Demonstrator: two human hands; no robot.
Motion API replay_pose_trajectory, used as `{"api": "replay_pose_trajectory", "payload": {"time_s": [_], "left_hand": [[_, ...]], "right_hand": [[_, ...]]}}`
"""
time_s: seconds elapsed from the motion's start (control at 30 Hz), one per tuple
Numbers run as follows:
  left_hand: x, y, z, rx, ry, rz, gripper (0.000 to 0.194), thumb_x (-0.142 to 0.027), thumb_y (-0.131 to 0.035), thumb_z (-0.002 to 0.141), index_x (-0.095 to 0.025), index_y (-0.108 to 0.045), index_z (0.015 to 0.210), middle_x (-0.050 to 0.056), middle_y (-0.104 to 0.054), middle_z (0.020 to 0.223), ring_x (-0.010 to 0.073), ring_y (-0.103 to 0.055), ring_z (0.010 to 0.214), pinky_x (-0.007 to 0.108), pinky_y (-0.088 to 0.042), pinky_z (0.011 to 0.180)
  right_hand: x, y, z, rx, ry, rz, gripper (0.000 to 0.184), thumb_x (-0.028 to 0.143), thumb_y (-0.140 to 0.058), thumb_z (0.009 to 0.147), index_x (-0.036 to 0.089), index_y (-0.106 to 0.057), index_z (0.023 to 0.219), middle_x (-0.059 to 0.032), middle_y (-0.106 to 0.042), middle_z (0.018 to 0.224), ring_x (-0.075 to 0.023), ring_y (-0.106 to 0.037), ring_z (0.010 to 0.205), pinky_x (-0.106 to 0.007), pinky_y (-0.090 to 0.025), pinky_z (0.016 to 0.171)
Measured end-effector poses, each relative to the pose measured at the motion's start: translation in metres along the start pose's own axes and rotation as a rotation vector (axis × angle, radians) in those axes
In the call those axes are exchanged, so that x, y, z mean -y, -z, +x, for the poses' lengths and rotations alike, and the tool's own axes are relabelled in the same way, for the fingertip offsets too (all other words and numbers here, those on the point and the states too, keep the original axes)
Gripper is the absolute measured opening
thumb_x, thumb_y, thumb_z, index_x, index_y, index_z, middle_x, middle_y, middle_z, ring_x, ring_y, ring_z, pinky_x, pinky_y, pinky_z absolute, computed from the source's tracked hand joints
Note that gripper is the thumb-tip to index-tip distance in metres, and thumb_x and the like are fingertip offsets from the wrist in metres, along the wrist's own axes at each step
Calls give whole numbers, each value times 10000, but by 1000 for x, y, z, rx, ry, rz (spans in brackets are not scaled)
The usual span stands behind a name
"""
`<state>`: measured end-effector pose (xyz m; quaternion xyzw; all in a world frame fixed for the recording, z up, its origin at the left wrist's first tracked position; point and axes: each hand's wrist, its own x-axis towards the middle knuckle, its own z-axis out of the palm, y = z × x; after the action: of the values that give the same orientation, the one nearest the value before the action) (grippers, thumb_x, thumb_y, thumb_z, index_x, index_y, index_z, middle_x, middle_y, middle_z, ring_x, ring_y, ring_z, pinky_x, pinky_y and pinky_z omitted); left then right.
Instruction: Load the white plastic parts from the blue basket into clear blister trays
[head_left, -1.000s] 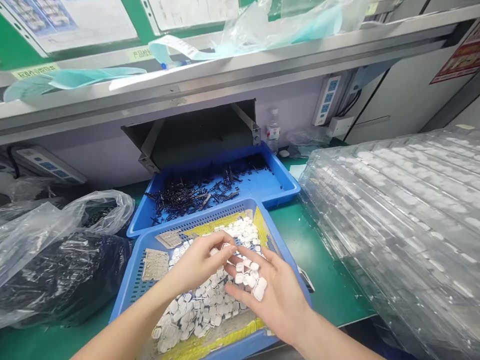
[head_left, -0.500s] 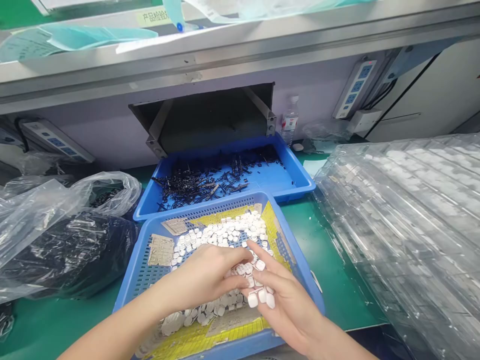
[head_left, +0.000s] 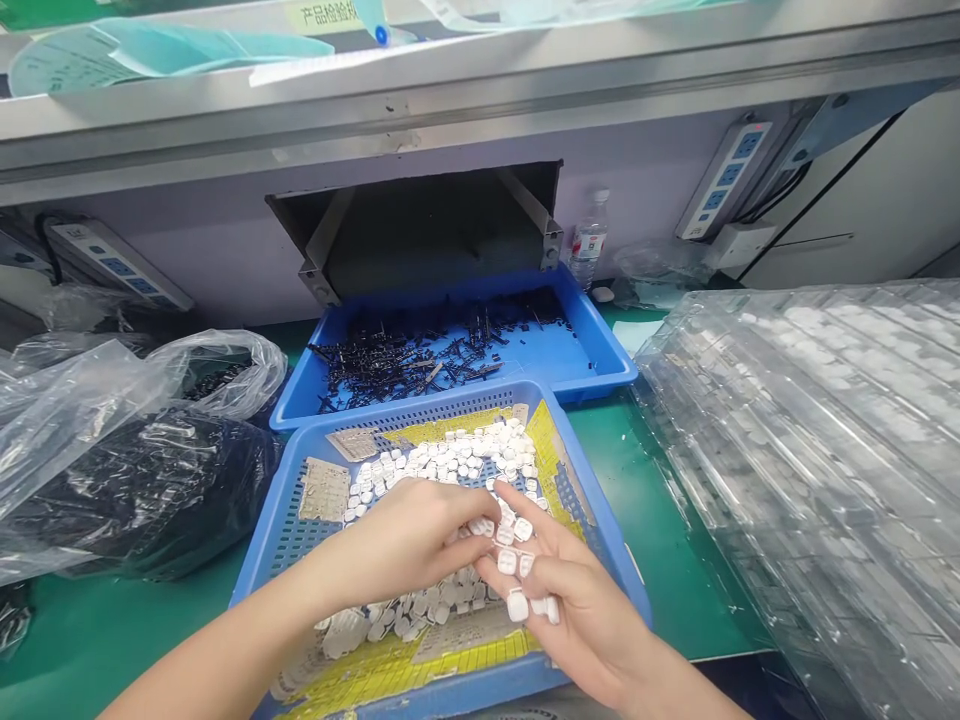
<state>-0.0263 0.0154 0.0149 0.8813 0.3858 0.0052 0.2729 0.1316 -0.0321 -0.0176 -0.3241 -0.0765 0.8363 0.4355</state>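
A blue perforated tray (head_left: 300, 458) in front of me holds a heap of small white plastic pieces (head_left: 442, 462) on yellow paper. My left hand (head_left: 405, 540) reaches in from the lower left, its fingers curled over the heap and pinching at white pieces beside my right hand. My right hand (head_left: 577, 610) lies palm up over the tray's right side, fingers partly curled, with several white pieces (head_left: 517, 600) resting on them.
Behind it a second blue tray (head_left: 592, 360) holds black parts. Clear bags of black parts (head_left: 127, 470) lie at left. A tall stack of clear blister trays (head_left: 817, 450) fills the right. A water bottle (head_left: 589, 240) and power strips stand at the back wall.
My view has tilted down and moved closer. Both hands have drawn nearer to me over the tray, and my left hand's fingers have closed in against the pieces on my right hand.
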Motion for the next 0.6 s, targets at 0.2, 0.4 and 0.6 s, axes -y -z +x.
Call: {"api": "replay_pose_trajectory", "payload": {"time_s": [0.2,0.4,0.6], "left_hand": [[2,2,0,-19,10,-44,178,-275,-438,824,-216,-550,950,-18,-609,743,107,-532,625,209,-324,551],[4,12,-3,1,-4,-274,220,-266,-481,805,-245,-518,1021,-32,-588,753,98,-501,616,193,-343,547],[6,14,1,-38,241,-677,253,-425,-473,794,-210,-522,918,-34,-509,620,78,-430,506,165,-340,437]], "right_hand": [[0,1,0,-4,-16,55,638,0,-479,478,168,-540,1090,-39,-628,842,-137,-573,756,-332,-419,826],[1,1,1,-27,-9,83,412,109,-599,665,152,-557,1072,-103,-602,1011,-174,-573,874,-353,-435,824],[1,2,3,-32,-5,-2,369,74,-575,668,151,-562,1029,-84,-617,906,-162,-589,812,-185,-457,546]]}}
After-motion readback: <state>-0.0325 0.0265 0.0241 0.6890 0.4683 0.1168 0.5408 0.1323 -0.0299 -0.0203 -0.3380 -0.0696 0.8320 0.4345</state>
